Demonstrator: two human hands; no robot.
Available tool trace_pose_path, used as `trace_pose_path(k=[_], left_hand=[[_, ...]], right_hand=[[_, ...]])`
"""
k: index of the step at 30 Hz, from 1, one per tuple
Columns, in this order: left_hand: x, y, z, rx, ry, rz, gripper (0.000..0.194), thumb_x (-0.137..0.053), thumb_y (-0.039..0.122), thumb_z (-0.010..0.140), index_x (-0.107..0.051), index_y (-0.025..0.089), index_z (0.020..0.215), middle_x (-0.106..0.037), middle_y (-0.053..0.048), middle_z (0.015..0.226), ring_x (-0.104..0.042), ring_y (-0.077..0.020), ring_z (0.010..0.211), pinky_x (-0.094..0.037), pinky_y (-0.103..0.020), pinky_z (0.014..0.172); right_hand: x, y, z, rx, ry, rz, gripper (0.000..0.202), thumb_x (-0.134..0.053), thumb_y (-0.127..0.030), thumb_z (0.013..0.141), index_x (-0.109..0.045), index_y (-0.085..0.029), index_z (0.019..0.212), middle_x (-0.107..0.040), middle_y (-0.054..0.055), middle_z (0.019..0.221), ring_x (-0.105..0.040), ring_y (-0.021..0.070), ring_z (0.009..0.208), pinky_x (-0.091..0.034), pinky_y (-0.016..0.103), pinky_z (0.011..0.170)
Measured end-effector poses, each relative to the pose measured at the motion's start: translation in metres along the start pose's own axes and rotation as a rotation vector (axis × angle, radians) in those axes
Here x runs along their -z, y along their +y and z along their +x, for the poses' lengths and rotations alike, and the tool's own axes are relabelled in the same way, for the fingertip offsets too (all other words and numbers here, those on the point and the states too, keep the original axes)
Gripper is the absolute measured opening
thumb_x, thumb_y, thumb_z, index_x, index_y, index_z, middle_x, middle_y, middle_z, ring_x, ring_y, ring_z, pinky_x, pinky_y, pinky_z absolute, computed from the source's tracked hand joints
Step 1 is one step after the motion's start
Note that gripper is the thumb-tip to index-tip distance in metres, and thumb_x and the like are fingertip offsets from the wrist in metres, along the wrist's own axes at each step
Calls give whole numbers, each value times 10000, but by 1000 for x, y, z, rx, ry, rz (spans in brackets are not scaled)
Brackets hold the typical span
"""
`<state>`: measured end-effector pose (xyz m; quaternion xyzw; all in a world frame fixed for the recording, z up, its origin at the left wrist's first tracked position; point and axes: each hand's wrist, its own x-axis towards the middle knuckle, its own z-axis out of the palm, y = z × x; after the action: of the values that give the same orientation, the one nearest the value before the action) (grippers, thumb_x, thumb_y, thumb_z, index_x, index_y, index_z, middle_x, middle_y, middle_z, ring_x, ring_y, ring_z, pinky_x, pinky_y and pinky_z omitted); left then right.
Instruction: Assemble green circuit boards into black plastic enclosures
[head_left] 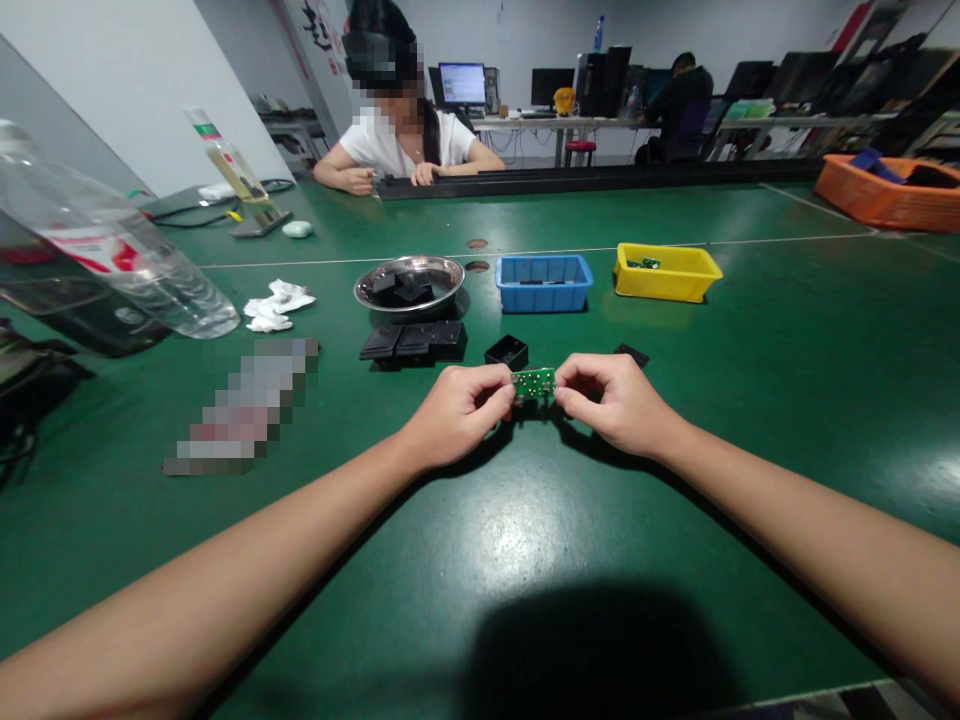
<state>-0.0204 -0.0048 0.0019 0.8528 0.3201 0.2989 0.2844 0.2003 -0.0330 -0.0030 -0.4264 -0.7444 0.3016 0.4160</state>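
Note:
A small green circuit board (535, 383) is held up between my two hands, its face with solder points toward me. My left hand (466, 412) pinches the board's left edge between thumb and fingers. On the opposite edge, my right hand (616, 402) grips it the same way. Just behind the board sits an open black plastic box (507, 352). A flat black piece (632, 354) lies beyond my right hand, partly hidden by it. Several black cases or lids (412, 341) stand in a row beyond my left hand.
Behind stand a metal bowl (450, 272) of black parts, a blue bin (544, 298), and a yellow bin (667, 286) with green boards. Plastic bottles (150, 265), crumpled tissue (276, 304) and a blurred-out flat object (244, 410) lie left. An orange basket (885, 200) is far right. A person sits opposite.

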Motion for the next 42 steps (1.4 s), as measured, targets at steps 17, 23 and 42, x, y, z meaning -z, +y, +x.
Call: trace_pose_path(k=[17,23,42], left_hand=[[1,1,0,-10,-8,11,302,-457,212,916,-585,151,650,-563,19,561,-523,-107,563,-371,-209,572],[1,1,0,1,-40,18,340,-457,271,937,-588,149,648,-573,12,565,-518,-107,547,-363,-214,566],[2,2,0,-22,-53,39,346,-453,260,931,-578,153,626,-575,9,554,-517,-110,543,-360,-215,563]], right_hand=[[0,-3,1,13,-24,-54,111,-594,-204,795,-610,-164,693,-574,-19,602,-465,105,564,-335,250,573],[1,-4,1,16,-47,-60,112,-593,-205,795,-602,-167,690,-567,-25,596,-454,102,560,-339,248,576],[2,-1,1,47,-84,-107,109,-597,-189,791,-592,-170,684,-544,-35,587,-425,98,548,-331,244,578]])
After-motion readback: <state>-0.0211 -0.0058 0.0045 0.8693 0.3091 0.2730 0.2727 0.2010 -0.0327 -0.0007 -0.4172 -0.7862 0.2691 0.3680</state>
